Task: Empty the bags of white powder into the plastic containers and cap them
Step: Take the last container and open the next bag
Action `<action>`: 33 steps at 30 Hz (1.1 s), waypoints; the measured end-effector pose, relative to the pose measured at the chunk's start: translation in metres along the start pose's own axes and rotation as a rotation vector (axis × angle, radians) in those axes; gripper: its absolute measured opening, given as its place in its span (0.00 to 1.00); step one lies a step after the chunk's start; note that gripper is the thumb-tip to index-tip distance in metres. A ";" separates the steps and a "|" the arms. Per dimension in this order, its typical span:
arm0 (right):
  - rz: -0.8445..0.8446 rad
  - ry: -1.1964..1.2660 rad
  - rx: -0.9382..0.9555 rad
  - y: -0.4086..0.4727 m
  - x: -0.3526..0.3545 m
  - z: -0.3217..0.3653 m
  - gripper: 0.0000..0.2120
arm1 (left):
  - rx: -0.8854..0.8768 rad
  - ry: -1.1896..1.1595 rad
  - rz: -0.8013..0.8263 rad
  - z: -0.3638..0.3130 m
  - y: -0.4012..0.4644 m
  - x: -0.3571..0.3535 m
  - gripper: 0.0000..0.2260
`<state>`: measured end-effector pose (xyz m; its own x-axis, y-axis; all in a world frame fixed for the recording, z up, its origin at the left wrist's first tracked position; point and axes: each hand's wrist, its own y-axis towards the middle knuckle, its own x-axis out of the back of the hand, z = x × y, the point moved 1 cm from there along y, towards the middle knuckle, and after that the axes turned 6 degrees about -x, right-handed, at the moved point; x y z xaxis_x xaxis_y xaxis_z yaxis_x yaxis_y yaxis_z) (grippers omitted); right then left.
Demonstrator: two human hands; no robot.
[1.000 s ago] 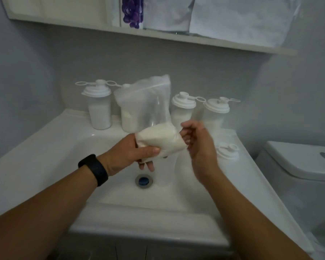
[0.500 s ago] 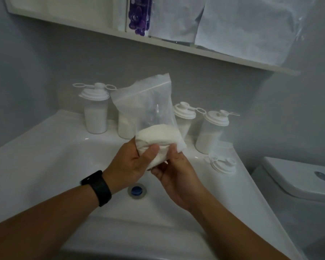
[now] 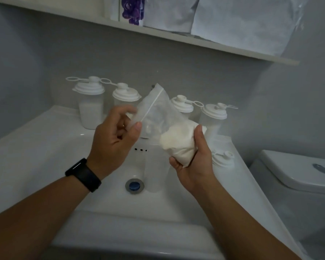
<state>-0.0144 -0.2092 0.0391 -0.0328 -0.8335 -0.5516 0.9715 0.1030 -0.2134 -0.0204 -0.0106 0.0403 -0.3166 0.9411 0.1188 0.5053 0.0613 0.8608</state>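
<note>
Both hands hold a clear zip bag of white powder [image 3: 176,139] above the sink. My right hand [image 3: 193,166] cups the powder-filled bottom from below. My left hand [image 3: 113,145] pinches the bag's zip-strip edge at the upper left, so the bag lies tilted. An uncapped clear plastic container [image 3: 155,171] stands in the basin under the bag, right of the drain. Several capped containers [image 3: 91,104] with white powder line the back of the sink. A loose white cap [image 3: 222,159] lies on the right ledge.
The white sink [image 3: 45,147] has a blue-centred drain [image 3: 134,185]. A toilet cistern [image 3: 298,177] stands to the right. A shelf [image 3: 195,41] above holds white packs and a purple-printed package. Grey walls close in behind and at both sides.
The bag went from upright to tilted. My right hand took over the powder end from below, and my left hand moved up to the zip edge.
</note>
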 end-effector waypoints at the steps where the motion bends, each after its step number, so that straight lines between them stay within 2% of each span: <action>1: -0.023 -0.006 0.008 0.001 0.001 0.002 0.24 | -0.008 0.012 0.032 0.001 0.000 0.000 0.04; 3: -0.048 -0.016 0.030 0.002 0.003 0.004 0.21 | -0.035 0.010 0.056 0.000 0.000 0.000 0.02; 7: -0.035 -0.038 0.071 -0.001 0.002 0.008 0.26 | -0.092 0.051 -0.001 -0.002 0.001 0.000 0.03; 10: -0.025 -0.064 0.102 0.000 0.005 0.015 0.28 | -0.051 -0.051 0.019 0.000 -0.005 -0.001 0.04; 13: -0.063 -0.075 0.107 0.012 0.010 0.030 0.26 | -0.030 0.047 0.261 0.020 -0.020 -0.001 0.10; 14: -0.069 -0.072 0.108 0.018 0.011 0.036 0.25 | 0.034 0.087 0.372 0.030 -0.022 -0.001 0.13; 18: -0.065 -0.076 0.129 0.034 0.018 0.052 0.23 | 0.431 0.332 0.824 0.054 -0.028 -0.002 0.13; 19: -0.062 -0.063 0.131 0.036 0.022 0.052 0.22 | 0.533 0.335 0.897 0.058 -0.032 -0.004 0.18; 20: -0.067 -0.049 0.138 0.037 0.026 0.052 0.21 | 0.623 0.297 0.937 0.060 -0.035 -0.007 0.27; 22: -0.076 -0.030 0.131 0.038 0.034 0.049 0.23 | 0.762 0.155 0.942 0.063 -0.046 -0.017 0.43; 24: -0.083 -0.064 0.117 0.041 0.039 0.046 0.28 | 0.825 -0.003 0.892 0.060 -0.052 -0.034 0.49; 25: -0.088 -0.084 0.121 0.042 0.042 0.045 0.31 | 0.800 -0.022 0.847 0.059 -0.053 -0.043 0.50; 27: -0.078 -0.105 0.133 0.041 0.047 0.044 0.31 | 0.689 -0.003 0.715 0.063 -0.048 -0.058 0.49; 29: -0.087 -0.121 0.137 0.042 0.051 0.043 0.29 | 0.631 0.002 0.655 0.068 -0.041 -0.067 0.40; 31: -0.105 -0.143 0.145 0.044 0.057 0.044 0.26 | 0.583 0.015 0.708 0.071 -0.035 -0.070 0.34; 33: -0.108 -0.162 0.177 0.044 0.062 0.049 0.27 | 0.536 -0.007 0.791 0.069 -0.032 -0.063 0.33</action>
<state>0.0379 -0.2825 0.0348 -0.1145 -0.9121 -0.3936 0.9908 -0.0762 -0.1116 0.0391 -0.0484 -0.0288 0.2785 0.7768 0.5648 0.8719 -0.4512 0.1905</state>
